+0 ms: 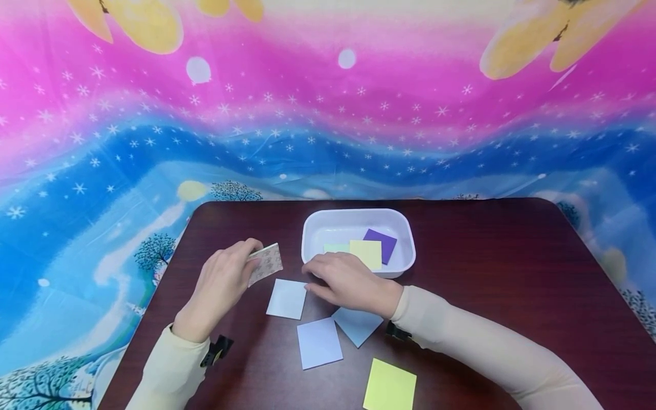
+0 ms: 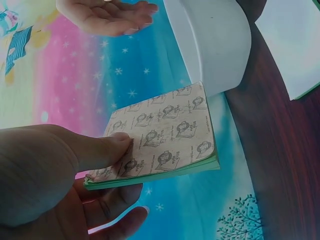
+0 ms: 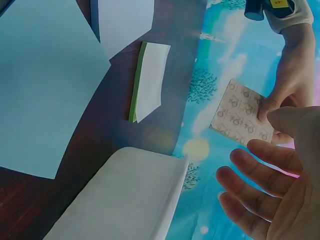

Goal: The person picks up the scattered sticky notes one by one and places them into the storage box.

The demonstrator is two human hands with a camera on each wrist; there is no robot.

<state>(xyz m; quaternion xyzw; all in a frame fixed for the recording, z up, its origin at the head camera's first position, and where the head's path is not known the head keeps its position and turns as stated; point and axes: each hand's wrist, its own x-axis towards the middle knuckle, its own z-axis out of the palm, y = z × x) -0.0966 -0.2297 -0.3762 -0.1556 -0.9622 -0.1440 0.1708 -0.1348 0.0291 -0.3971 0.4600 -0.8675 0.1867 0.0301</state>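
Notepad (image 1: 267, 263) is pinched between the thumb and fingers of the left hand (image 1: 217, 287) and is held tilted above the table (image 1: 512, 285), just left of a white tub (image 1: 325, 224). Its printed brown backing is turned toward the head camera, and its green page edges are shown in the left wrist view. The right hand (image 1: 353, 283) is held free, its fingers spread and slightly bent, by the tub's near left corner. In the tub, a purple pad (image 1: 388, 246) is partly covered by a pale yellow pad (image 1: 365, 254); beside these, a pale green pad (image 1: 335, 248) is partly seen. Nearer the person, a white pad (image 1: 286, 299), a lavender pad (image 1: 320, 343), a blue pad (image 1: 359, 328) and a bright yellow pad (image 1: 390, 385) are spread on the table.
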